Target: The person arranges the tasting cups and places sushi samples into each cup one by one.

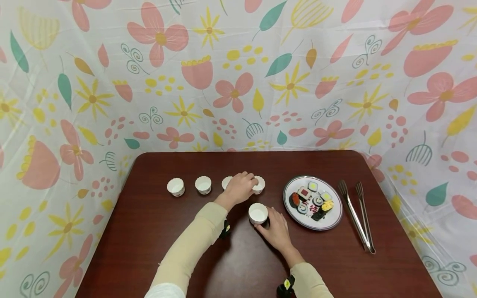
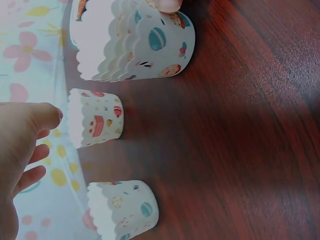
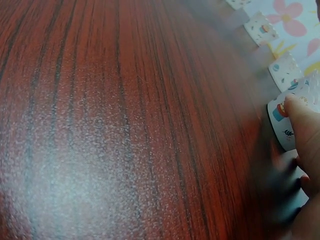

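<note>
- Nearest, two cream sleeves (image 1: 310,280) on the forearms: the right slants inward from the lower right, the left reaches long, up and across toward the middle.
- Right hand (image 1: 277,231) now, low over the dark table (image 1: 138,252), and it's got a firm grasp: thumb on the near side, fingers round the right of a stack of paper cups (image 1: 258,213).
- That stack sits upright in front of the row, its nested rims showing in the left wrist view.
- Off to the right, metal tongs (image 1: 357,219), then a plate (image 1: 321,226) of sushi (image 1: 304,193).
- And the left hand (image 1: 240,188)! Back of the hand up, fingers loosely bent, gripping nothing, it hovers above the third cup (image 1: 226,182) and fourth cup (image 1: 260,186).
- Behind it all, flowered cloth (image 1: 234,41).
</note>
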A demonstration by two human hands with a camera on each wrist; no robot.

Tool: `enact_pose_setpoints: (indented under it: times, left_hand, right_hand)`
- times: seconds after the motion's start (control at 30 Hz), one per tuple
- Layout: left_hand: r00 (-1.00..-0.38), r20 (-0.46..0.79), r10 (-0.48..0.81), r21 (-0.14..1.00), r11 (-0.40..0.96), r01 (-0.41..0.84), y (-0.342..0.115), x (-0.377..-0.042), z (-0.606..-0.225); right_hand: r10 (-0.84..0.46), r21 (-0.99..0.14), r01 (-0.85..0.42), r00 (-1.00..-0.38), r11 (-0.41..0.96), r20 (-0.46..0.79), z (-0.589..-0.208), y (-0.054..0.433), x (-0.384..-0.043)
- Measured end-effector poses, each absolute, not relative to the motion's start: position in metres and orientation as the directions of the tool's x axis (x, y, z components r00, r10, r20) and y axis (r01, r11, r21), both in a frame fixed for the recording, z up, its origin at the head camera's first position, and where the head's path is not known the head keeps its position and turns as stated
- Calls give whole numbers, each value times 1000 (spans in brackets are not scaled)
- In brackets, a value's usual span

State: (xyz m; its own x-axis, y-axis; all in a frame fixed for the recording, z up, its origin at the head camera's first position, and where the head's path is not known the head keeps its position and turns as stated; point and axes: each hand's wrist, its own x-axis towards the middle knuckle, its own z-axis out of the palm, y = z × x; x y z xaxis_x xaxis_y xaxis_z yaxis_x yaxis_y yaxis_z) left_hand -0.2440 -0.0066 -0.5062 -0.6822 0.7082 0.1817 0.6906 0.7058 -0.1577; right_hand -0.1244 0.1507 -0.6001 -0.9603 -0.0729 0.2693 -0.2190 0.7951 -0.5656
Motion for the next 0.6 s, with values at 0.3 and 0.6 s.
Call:
enact_pose_setpoints:
  times: [0.3, 0.6]
  left_hand:
    - [-616, 271, 740, -114, 660, 742, -17, -231, -496]
    - [-555, 220, 802, -86, 583, 808, -17, -215, -487]
  right_hand:
    - [-79, -568, -219, -962, 793, 261, -598, 151, -123]
    - [-83, -567, -212, -966, 796, 246, -598, 151, -125]
